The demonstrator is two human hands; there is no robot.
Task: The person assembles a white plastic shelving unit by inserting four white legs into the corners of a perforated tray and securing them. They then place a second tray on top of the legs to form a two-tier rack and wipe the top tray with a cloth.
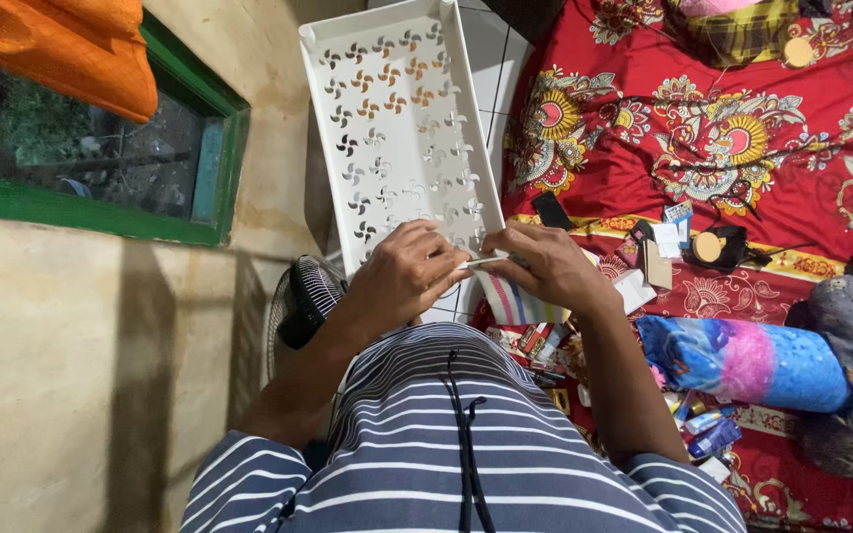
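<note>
A white plastic panel [397, 128] with pinwheel-shaped cut-outs and a raised rim stands tilted in front of me. My left hand [409, 271] grips its lower edge, fingers curled over it. My right hand [545, 265] is beside it, closed on a small thin white piece [486, 263] at the panel's lower right corner. Both forearms reach out over my blue and white striped shirt [446, 434].
A red flowered bedsheet [723, 128] covers the right side, strewn with small boxes, a black phone [552, 210] and a round tin [710, 247]. A pink and blue bolster [742, 360] lies lower right. A black fan [303, 296] stands by the beige wall; a green-framed window [101, 158] is left.
</note>
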